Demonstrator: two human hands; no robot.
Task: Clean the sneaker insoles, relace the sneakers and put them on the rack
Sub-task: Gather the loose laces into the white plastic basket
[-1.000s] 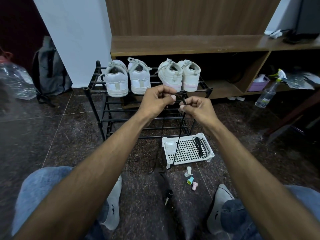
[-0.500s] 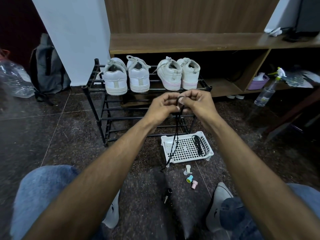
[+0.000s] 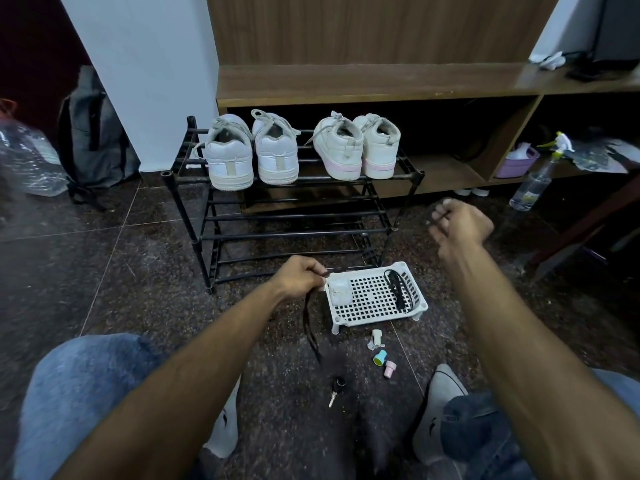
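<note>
Hands now parted: left hand point(image 3: 300, 276) gripping black lace point(image 3: 309, 327), right hand point(image 3: 458, 226) pinching its other end.

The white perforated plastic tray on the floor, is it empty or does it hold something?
Not empty. The white perforated plastic tray holds a coiled black shoelace at its right and a small white block at its left.
</note>
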